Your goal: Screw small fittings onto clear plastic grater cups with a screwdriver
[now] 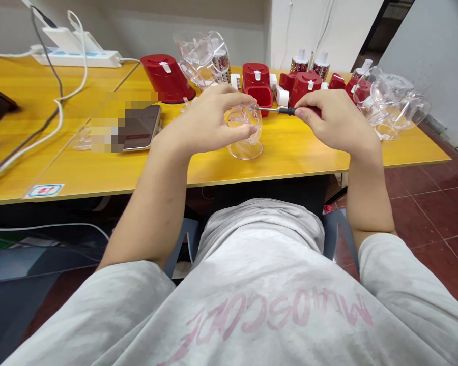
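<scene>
Near the table's front edge stands a clear plastic part (245,148) with a round, flared rim. My left hand (209,119) grips it from the left, thumb in front and fingers over the top. In my right hand (330,119) is a screwdriver (286,110) with a black handle, held level with its metal shaft pointing left. Its tip meets the upper right side of the clear part, close to my left fingertips. Whether a screw sits at the tip is too small to tell.
Red housings (166,76) and silver perforated drums (299,63) line the back. Clear plastic parts are piled at the right (393,101) and back (202,58). A phone (141,127) lies left, near a white power strip (99,58) with cables.
</scene>
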### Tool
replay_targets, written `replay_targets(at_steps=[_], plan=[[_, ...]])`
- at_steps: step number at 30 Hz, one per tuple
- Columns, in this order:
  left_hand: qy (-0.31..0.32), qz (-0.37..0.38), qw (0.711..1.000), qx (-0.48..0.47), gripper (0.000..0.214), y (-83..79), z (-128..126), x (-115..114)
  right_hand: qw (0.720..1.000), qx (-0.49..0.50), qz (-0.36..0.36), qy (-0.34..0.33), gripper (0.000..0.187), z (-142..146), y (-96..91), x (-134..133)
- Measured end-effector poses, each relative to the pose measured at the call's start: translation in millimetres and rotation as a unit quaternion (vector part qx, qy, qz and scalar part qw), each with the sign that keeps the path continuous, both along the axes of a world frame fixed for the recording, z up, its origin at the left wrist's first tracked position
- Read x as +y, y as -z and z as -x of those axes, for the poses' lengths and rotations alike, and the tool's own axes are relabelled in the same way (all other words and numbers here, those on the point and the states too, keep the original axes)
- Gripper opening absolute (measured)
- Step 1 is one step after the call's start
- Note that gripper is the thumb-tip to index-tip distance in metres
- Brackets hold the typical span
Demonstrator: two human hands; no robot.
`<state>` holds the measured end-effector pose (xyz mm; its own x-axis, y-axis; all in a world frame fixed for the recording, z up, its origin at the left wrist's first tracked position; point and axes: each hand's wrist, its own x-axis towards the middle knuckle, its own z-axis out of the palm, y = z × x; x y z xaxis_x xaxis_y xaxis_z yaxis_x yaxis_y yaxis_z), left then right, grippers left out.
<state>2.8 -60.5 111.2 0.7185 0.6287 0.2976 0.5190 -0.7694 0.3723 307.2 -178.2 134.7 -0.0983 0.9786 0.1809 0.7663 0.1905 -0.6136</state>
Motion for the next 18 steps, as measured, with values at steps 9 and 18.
replay_targets(at_steps=[9,18], plan=[[0.015,-0.001,1.0,-0.002,0.097,1.9,1.9,4.3,0.996,-0.035,-0.069,0.039,0.032,-5.5,0.3,0.9],[0.009,-0.007,1.0,-0.007,0.098,3.4,1.4,4.8,0.996,-0.055,-0.061,0.022,0.036,-9.4,4.3,8.0]])
